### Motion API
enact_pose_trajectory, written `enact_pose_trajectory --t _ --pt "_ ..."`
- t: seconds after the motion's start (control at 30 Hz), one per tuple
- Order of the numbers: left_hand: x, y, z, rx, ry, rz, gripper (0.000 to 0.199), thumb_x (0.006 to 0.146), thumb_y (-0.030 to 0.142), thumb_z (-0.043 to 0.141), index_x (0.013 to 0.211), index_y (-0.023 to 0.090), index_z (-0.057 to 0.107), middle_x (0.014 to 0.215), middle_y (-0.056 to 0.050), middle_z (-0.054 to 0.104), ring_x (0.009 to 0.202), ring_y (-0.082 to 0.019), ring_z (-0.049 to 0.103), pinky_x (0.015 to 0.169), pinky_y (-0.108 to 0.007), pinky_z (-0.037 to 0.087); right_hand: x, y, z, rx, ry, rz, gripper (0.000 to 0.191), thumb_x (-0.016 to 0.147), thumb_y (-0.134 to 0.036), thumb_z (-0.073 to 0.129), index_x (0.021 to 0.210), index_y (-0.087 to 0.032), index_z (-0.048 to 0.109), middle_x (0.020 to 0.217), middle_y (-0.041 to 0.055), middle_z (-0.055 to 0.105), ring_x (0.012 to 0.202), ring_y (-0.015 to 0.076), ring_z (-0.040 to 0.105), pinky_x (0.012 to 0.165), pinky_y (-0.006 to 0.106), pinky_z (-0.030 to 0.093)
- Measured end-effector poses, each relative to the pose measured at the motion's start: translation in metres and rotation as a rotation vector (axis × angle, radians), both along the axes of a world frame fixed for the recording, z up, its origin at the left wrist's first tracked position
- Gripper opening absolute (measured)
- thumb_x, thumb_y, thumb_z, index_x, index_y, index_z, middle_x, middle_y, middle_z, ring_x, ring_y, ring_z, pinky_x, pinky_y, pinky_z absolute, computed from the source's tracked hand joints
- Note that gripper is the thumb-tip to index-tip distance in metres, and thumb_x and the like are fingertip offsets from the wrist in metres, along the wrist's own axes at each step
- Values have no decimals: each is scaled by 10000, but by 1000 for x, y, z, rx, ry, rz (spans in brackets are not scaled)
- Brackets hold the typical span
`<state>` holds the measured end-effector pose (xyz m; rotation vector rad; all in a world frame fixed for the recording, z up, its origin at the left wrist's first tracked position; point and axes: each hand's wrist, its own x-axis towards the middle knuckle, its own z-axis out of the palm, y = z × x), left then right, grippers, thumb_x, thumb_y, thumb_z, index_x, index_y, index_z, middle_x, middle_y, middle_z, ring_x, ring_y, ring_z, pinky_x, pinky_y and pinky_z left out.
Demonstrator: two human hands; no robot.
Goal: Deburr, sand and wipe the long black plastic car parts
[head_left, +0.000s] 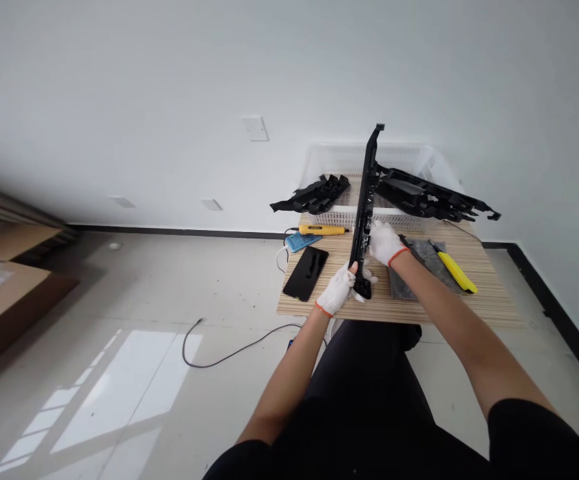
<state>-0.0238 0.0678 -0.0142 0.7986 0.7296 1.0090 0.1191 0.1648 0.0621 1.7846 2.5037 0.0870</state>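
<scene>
Black plastic strip [366,193] at worktable, gripped low by left hand [338,288]

Looked down past black-clad legs [364,373] to near edge of striped wood-grain table [494,307]. Saw white knit gloves with orange cuffs on both hands. Found strip above table, lower end near front edge, upper end reaching out over basket [399,146]. Noted left hand closed around lower end: thumb on near face, other fingers curled under and round to opposite side, strip pinched between. Noted right hand [386,244] farther up, against right side of strip; fingers bent inward, tips hidden. Could not tell exact pinch there, nor any contact between strip and tabletop.

Logged dark phone-like slab [306,272] left of left hand. Logged grey pad [439,270] partly under right forearm, with yellow-handled tool [456,272] and slender dark item [416,250] on top. Farther back, saw light-blue device [299,242] with white cable, just beside yellow rod-shaped tool [323,230].

Behind these, recorded white perforated basket near wall [169,100], with black parts jutting over rim: small cluster [319,195] at left, larger pile [429,195] at right. Noted dark cable [239,351] loose on glossy floor [144,280], cardboard box [19,287] far left, and pale plates [256,128] on wall.
</scene>
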Motion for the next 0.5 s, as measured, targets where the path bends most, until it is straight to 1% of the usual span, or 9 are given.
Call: enact_pose_trajectory --t 0.07,0.17,0.2,0.27,0.33,0.37,0.4,0.47,0.5 --pt "-1 -1 3 -6 -18 -9 708 791 686 767 1216 142 608 1013 -137 745 1065 -345 751 574 -275 620 6 -13 4 79 57 26 519 901 -177 515 1404 -69 583 1394 212 593 1195 327 492 1002 420 412" --pt "-2 0 4 -39 -65 -27 702 783 612 816 1260 148 593 1063 -144 739 1123 -364 730 606 -291 636 20 -44 1 230 269 -39 561 958 -217 475 1515 -155 500 1537 138 512 1241 311 485 1055 410 407" --pt "-3 0 3 -51 -83 -37 702 781 598 823 1269 149 595 1077 -148 736 1132 -369 726 609 -294 639 24 -55 -3 274 364 -82 525 972 -217 453 1490 -178 528 1544 119 512 1261 297 495 1076 406 407" --pt "-3 1 0 -61 -109 -42 695 787 586 822 1280 147 602 1104 -157 731 1129 -369 725 598 -291 638 30 -78 -15 347 583 -164 441 982 -227 432 1390 -177 592 1540 125 513 1336 267 497 1128 399 398" --pt "-3 1 -4 -57 -111 -40 682 811 584 803 1295 146 604 1132 -164 724 1111 -359 730 586 -284 633 33 -100 -30 433 920 -247 422 952 -284 513 1357 -185 575 1545 137 494 1373 257 503 1134 409 422" --pt "-2 1 -5 -52 -104 -37 675 830 580 788 1312 147 598 1147 -166 721 1104 -350 732 588 -284 632 34 -109 -37 429 1132 -296 481 909 -299 581 1380 -209 543 1528 122 508 1353 255 528 1121 418 443" --pt "-1 1 -7 -44 -93 -33 676 844 578 776 1328 144 592 1149 -167 720 1091 -343 736 593 -288 632 35 -118 -44 392 1352 -356 568 844 -300 648 1393 -240 514 1455 97 568 1278 246 585 1069 413 488" --pt "0 1 -10 -17 -74 -21 692 859 579 761 1361 140 577 1131 -164 724 1063 -330 741 626 -309 636 37 -132 -52 224 1771 -500 744 718 -254 719 1417 -311 469 1286 40 652 1009 204 685 851 354 575" --pt "0 1 -12 -1 -64 -15 701 860 583 758 1370 138 574 1117 -160 728 1051 -325 742 651 -322 638 39 -137 -54 139 1951 -554 794 679 -236 720 1420 -346 459 1209 11 670 876 174 691 739 312 576"
